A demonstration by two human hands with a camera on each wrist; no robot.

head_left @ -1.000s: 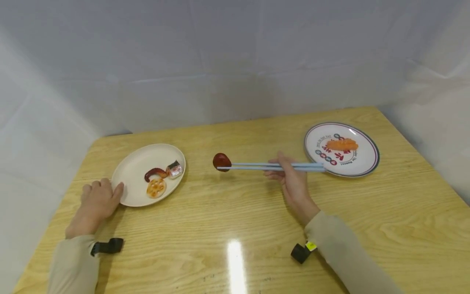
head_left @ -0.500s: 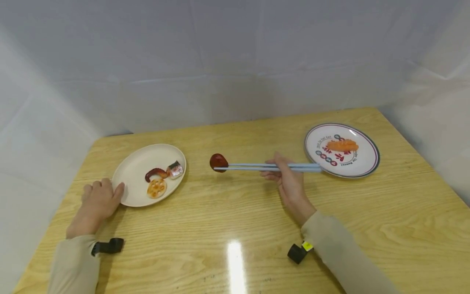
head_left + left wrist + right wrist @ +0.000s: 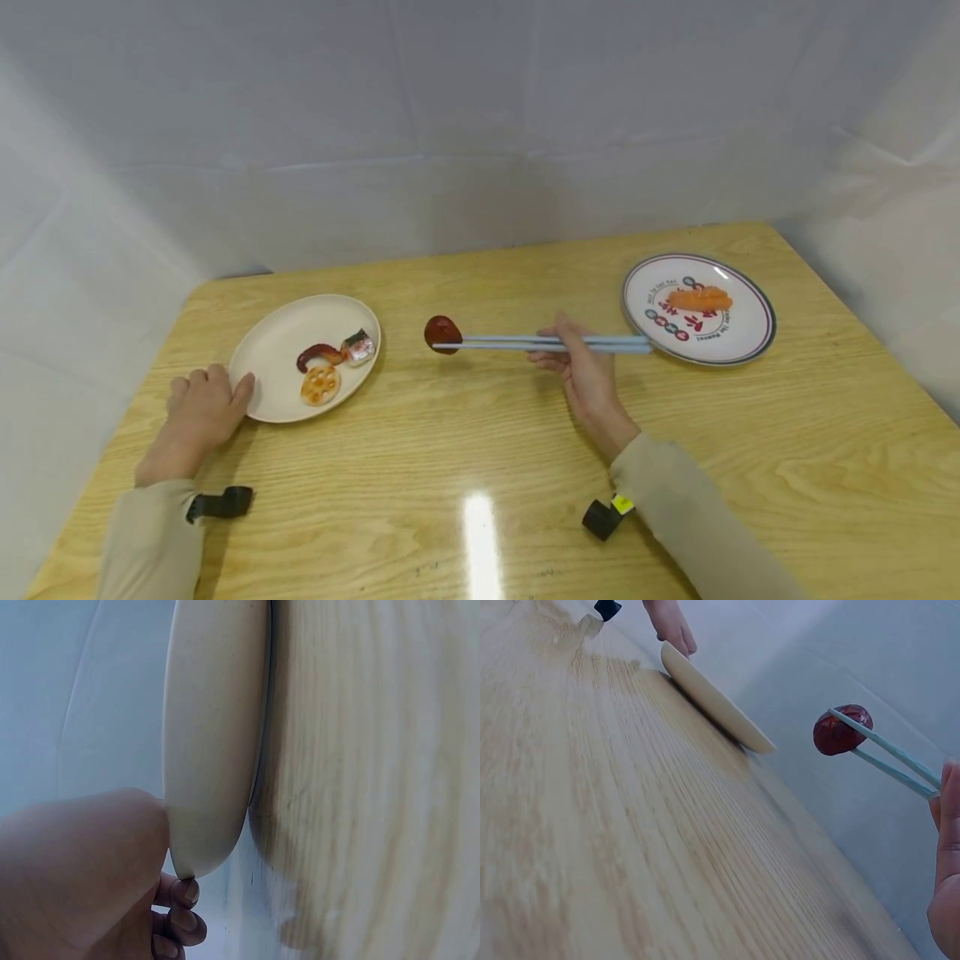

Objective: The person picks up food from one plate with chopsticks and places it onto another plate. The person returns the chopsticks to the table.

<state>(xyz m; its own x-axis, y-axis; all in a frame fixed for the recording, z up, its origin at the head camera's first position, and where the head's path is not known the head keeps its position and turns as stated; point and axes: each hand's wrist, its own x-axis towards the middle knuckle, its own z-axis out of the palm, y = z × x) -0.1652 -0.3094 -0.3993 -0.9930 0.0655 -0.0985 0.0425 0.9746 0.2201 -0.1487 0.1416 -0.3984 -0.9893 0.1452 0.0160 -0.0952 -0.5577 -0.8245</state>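
In the head view, my right hand holds a pair of pale blue chopsticks pointing left. Their tips pinch a glossy, dark red-brown rounded food piece; the right wrist view shows this piece raised off the table. My left hand grips the near-left rim of a cream plate, thumb on one side and curled fingertips at the edge. On that plate lie a lotus root slice, a curved tentacle-like piece and a piece with a dark, silvery end.
At the far right of the wooden table stands a white printed plate with an orange food piece on it. White sheeting hangs behind the table and at both sides. Black cameras are strapped to both wrists.
My right hand has moved slightly left, carrying the chopsticks and the dark red piece toward the cream plate. The left hand and both plates stay essentially where they were.
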